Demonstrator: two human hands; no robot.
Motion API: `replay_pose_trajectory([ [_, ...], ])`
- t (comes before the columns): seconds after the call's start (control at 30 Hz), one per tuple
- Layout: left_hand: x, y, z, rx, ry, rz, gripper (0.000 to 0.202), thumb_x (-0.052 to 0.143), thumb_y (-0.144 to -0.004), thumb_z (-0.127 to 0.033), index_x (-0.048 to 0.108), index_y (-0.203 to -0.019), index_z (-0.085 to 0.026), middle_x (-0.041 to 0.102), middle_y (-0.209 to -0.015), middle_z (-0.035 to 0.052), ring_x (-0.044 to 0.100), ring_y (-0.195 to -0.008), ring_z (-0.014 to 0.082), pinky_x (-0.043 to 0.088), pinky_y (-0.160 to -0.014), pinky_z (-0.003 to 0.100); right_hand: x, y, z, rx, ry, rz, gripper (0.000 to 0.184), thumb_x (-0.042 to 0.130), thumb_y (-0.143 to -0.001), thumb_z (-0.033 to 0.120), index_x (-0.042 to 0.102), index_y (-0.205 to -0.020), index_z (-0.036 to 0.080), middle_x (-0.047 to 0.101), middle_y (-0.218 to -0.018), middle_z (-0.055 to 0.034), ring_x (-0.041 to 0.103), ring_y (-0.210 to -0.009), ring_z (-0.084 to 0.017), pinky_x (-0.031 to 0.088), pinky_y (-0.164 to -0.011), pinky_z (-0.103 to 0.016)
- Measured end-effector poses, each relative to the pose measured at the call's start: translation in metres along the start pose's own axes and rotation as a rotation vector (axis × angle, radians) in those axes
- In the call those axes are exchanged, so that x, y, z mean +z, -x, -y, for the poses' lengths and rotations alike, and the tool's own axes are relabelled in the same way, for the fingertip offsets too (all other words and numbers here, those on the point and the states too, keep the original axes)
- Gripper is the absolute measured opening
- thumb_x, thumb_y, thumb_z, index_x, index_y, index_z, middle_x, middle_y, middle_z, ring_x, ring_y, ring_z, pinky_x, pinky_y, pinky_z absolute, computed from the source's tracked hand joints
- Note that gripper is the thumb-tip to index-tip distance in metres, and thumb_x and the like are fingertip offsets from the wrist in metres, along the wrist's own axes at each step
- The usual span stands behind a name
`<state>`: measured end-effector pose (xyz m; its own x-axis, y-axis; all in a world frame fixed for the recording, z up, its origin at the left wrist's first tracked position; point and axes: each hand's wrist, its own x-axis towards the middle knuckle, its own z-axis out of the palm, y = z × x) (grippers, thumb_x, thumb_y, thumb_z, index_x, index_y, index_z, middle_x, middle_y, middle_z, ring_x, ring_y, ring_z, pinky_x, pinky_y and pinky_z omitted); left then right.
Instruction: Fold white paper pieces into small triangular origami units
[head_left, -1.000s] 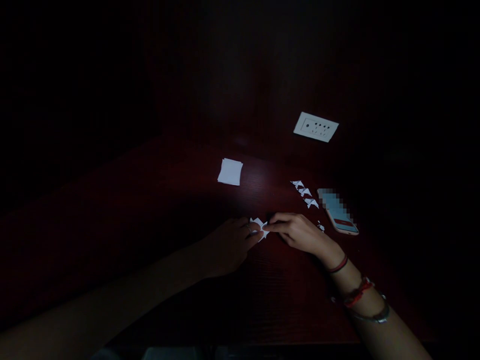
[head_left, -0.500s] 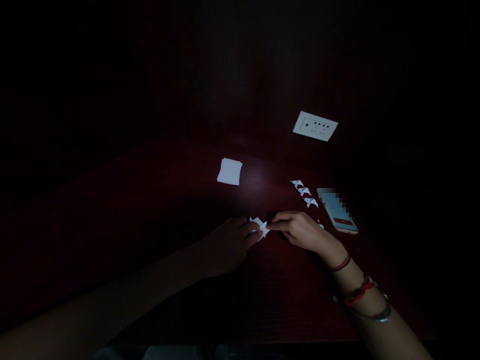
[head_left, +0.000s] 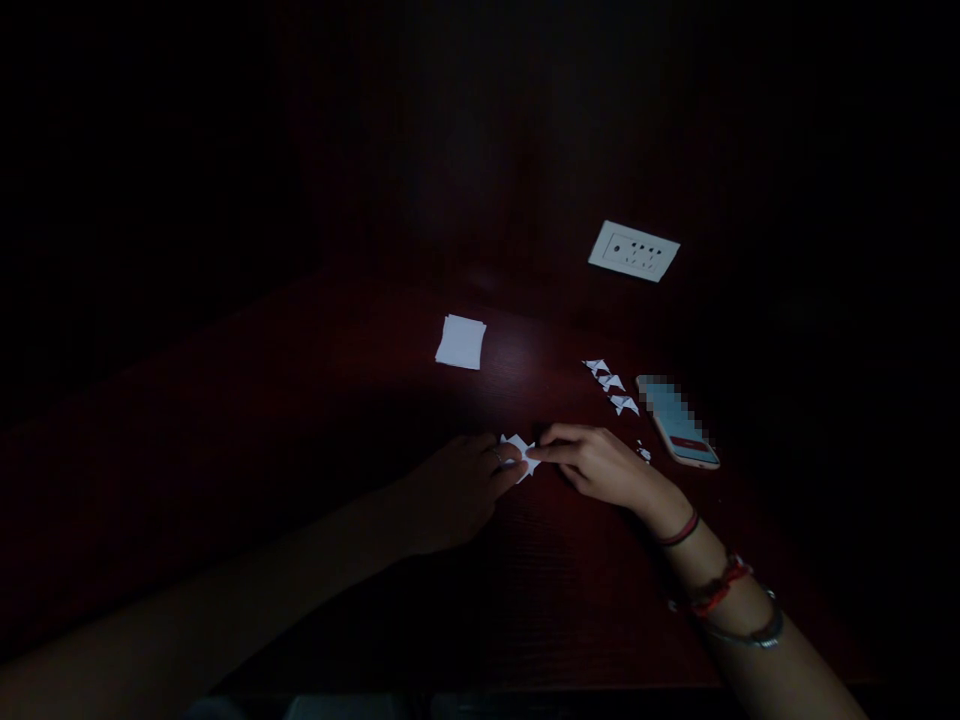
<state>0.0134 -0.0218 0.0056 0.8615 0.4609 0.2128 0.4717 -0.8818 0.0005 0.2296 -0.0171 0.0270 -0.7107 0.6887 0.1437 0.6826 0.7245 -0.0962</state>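
**Desk inventory: paper pieces, two hands, sundries**

Item 1. Folded paper piece (head_left: 519,456), white, one. It is held low over the dark red desk (head_left: 555,580), near the middle, between both hands. The left hand (head_left: 454,490) is closed on its left edge, the grip being a pinch of thumb and forefinger. The right hand (head_left: 600,465) is closed on its right corner in the same pinching grip. Whether the piece touches the desk cannot be told.

Item 2. Small folded pieces (head_left: 611,383), three, white, laid close together in a short slanting row beyond the right hand. A fourth, smaller scrap (head_left: 643,453) is seen just beside that hand, partly hidden.

Item 3. Stack of square paper (head_left: 460,342), one, lying flat beyond the hands and well apart from them.

Item 4. Phone (head_left: 677,422), one, screen lit, just right of the row.

Item 5. Socket plate (head_left: 634,251), one, white, set at the far right.

Item 6. Bracelets (head_left: 716,590), three, worn on the right wrist.
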Motion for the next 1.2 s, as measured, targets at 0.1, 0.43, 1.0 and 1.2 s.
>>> replay_pose_trajectory([
  [0.1, 0.0009, -0.0002, 0.0008, 0.004, -0.001, -0.007, 0.048, 0.042, -0.074, -0.012, 0.034, -0.121, -0.018, 0.04, -0.12, 0.0055, 0.037, -0.103, 0.0224, 0.033, -0.081, 0.034, 0.0024, 0.0001, -0.0003, 0.001, -0.011, 0.01, 0.04, 0.041, -0.075, 0.004, 0.056, -0.106, 0.025, 0.054, -0.096, -0.0024, 0.054, -0.08, -0.011, 0.043, -0.072, -0.023],
  [0.43, 0.0008, 0.0028, 0.0046, 0.002, 0.048, 0.005, 0.046, 0.042, -0.076, -0.014, 0.035, -0.12, -0.022, 0.039, -0.123, 0.0014, 0.036, -0.105, 0.0216, 0.032, -0.084, 0.034, 0.007, 0.004, -0.0084, 0.015, -0.046, -0.026, 0.036, 0.041, -0.074, 0.007, 0.057, -0.104, 0.019, 0.054, -0.097, -0.0043, 0.054, -0.083, -0.013, 0.044, -0.076, -0.026],
  [1.0, -0.0002, 0.0006, 0.0049, -0.027, 0.114, -0.004, 0.042, 0.041, -0.076, -0.012, 0.039, -0.117, -0.02, 0.04, -0.117, 0.0065, 0.039, -0.103, 0.0212, 0.033, -0.084, 0.035, 0.0057, 0.0042, -0.0041, 0.017, -0.038, -0.025, 0.039, 0.04, -0.075, 0.008, 0.052, -0.11, 0.022, 0.051, -0.1, -0.0036, 0.053, -0.084, -0.013, 0.045, -0.077, -0.027],
  [1.2, -0.0038, -0.0001, 0.0073, -0.036, 0.259, -0.036, 0.04, 0.04, -0.077, -0.01, 0.04, -0.116, -0.02, 0.042, -0.11, 0.0052, 0.041, -0.099, 0.0166, 0.035, -0.084, 0.029, 0.0081, 0.0069, -0.0067, 0.015, -0.071, 0.0, 0.038, 0.04, -0.076, 0.009, 0.052, -0.111, 0.019, 0.051, -0.101, -0.0046, 0.053, -0.084, -0.013, 0.044, -0.078, -0.027],
])
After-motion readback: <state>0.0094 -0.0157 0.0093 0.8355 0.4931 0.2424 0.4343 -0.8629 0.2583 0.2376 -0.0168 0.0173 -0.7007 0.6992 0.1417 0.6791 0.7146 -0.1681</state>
